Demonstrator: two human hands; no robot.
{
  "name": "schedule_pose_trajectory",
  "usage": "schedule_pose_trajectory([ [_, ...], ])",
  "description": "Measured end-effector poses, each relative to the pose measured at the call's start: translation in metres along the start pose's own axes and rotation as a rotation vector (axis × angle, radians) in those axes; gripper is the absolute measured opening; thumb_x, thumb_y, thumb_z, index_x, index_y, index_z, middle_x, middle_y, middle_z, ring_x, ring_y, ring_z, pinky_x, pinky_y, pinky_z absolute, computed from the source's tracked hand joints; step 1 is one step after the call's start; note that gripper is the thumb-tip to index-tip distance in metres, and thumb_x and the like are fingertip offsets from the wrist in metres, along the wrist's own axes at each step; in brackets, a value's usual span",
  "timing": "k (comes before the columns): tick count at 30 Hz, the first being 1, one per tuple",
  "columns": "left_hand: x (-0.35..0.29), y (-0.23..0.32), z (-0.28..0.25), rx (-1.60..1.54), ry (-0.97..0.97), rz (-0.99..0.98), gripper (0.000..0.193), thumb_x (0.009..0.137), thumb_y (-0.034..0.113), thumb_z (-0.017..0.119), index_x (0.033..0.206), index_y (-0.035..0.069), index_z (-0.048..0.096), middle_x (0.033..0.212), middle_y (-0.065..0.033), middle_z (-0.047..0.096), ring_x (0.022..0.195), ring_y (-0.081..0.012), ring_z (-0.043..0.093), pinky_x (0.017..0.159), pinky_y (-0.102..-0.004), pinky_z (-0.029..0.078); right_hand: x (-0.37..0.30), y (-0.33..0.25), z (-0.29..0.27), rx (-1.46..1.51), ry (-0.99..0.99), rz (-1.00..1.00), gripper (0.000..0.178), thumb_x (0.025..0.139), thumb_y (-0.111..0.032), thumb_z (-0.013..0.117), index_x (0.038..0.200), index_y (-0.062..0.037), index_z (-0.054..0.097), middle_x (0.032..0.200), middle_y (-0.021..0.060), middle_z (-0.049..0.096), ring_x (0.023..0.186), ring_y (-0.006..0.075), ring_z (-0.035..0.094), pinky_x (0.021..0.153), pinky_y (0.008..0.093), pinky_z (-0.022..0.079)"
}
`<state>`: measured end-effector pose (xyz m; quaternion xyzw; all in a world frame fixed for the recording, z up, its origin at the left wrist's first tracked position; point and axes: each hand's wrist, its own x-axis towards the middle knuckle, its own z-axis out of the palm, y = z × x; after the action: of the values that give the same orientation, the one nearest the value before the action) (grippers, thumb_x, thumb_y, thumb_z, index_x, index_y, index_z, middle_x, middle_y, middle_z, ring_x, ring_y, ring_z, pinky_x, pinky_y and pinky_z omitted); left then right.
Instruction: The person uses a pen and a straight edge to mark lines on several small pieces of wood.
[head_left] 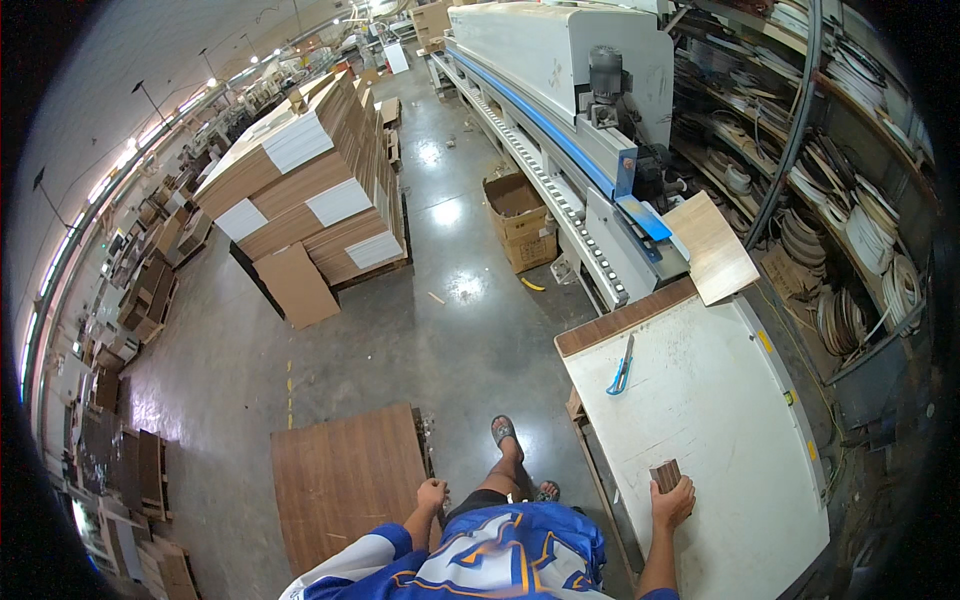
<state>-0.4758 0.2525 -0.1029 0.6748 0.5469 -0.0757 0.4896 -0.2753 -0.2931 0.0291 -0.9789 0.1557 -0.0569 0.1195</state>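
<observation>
My right hand [674, 502] is wrapped around a small brown wood-grain block [664, 474], close over the white worktable [700, 400] at my right. The block shows darker lines along its length; whether it is one piece or several strips pressed together I cannot tell. Farther up the table lies a utility knife [621, 366] with a blue handle, its blade end pointing away from me. At my left side hangs my left hand [432, 494], fingers curled in, with nothing showing in it. Below it and to its left is a large brown wood-grain board [345, 480].
A long edge-banding machine [560, 140] runs away from the table's far end, with a light board [711, 248] there. An open cardboard box [520, 225] stands beside it. Tall stacks of panels [310, 190] rise at left. Shelves of coiled banding [850, 215] line the right.
</observation>
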Motion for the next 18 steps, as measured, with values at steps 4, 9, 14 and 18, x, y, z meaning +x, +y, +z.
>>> schedule_pose_trajectory([
  [4,-0.005,0.005,-0.002,0.017,0.025,0.05,0.026,0.097,0.026,0.067,0.098,0.001,0.073,0.086,-0.0112,0.078,0.072,-0.0187,0.074,0.071,-0.0347,0.059,0.001,0.002,0.002,0.015,-0.024,0.025,0.065,0.068,-0.04,0.091,0.112,-0.005,0.058,0.111,0.0143,0.064,0.109,0.037,0.06,0.094,0.0502,0.048],
  [9,-0.008,0.006,-0.004,-0.01,0.009,-0.014,0.024,0.096,0.023,0.067,0.098,0.0,0.073,0.087,-0.0116,0.077,0.073,-0.0196,0.075,0.069,-0.0345,0.06,0.0,0.002,0.004,0.02,-0.01,0.008,0.065,0.067,-0.04,0.091,0.111,-0.0049,0.058,0.11,0.0145,0.064,0.108,0.0371,0.06,0.093,0.0502,0.048],
  [14,-0.003,-0.001,-0.003,-0.057,0.014,0.028,0.024,0.096,0.022,0.067,0.098,-0.001,0.072,0.088,-0.0129,0.077,0.075,-0.0209,0.075,0.07,-0.036,0.061,0.0,0.002,0.004,0.009,0.0,0.006,0.066,0.066,-0.041,0.091,0.11,-0.005,0.058,0.11,0.0144,0.064,0.108,0.0367,0.06,0.093,0.0502,0.049],
  [18,0.004,-0.009,-0.002,-0.057,-0.01,-0.027,0.024,0.095,0.023,0.067,0.098,0.0,0.073,0.088,-0.0122,0.078,0.078,-0.0207,0.076,0.071,-0.0357,0.061,0.001,0.003,0.004,0.0,-0.01,0.006,0.066,0.067,-0.041,0.091,0.112,-0.0046,0.058,0.11,0.0143,0.064,0.108,0.0363,0.06,0.093,0.0499,0.049],
])
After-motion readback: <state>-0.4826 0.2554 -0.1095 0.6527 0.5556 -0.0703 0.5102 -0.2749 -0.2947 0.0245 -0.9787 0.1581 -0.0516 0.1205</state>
